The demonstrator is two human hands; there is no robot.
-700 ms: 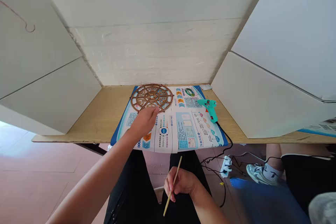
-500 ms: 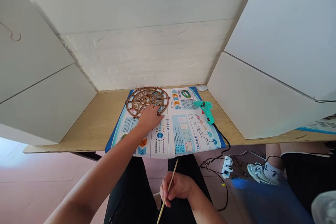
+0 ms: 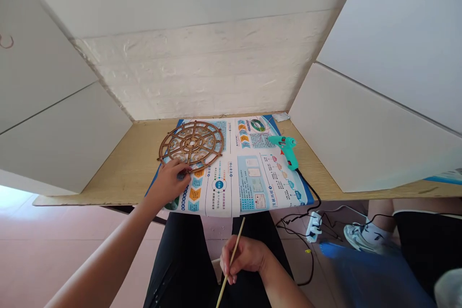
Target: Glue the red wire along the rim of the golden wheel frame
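A round brown openwork wheel (image 3: 192, 143) with spokes, pegs on its rim and curled ornaments lies on a printed sheet. My left hand (image 3: 172, 179) is at its near rim, fingers bent around the edge and thumb pointing right. Below the table edge, over my lap, my right hand (image 3: 242, 256) pinches a thin wooden stick (image 3: 236, 245), which slants up to the right. A turquoise glue gun (image 3: 287, 148) rests on the right part of the sheet, its nozzle pointing left.
The printed sheet (image 3: 231, 173) covers the middle of the wooden table (image 3: 126, 159). White panels (image 3: 382, 139) stand at both sides. A black cable (image 3: 312, 192) runs from the glue gun toward a white power strip (image 3: 313, 227) on the floor. Another person's shoe (image 3: 355, 237) shows at right.
The wheel has shifted left and turned, and my left hand has moved left and nearer to me along with it. My right hand keeps its hold on the stick.
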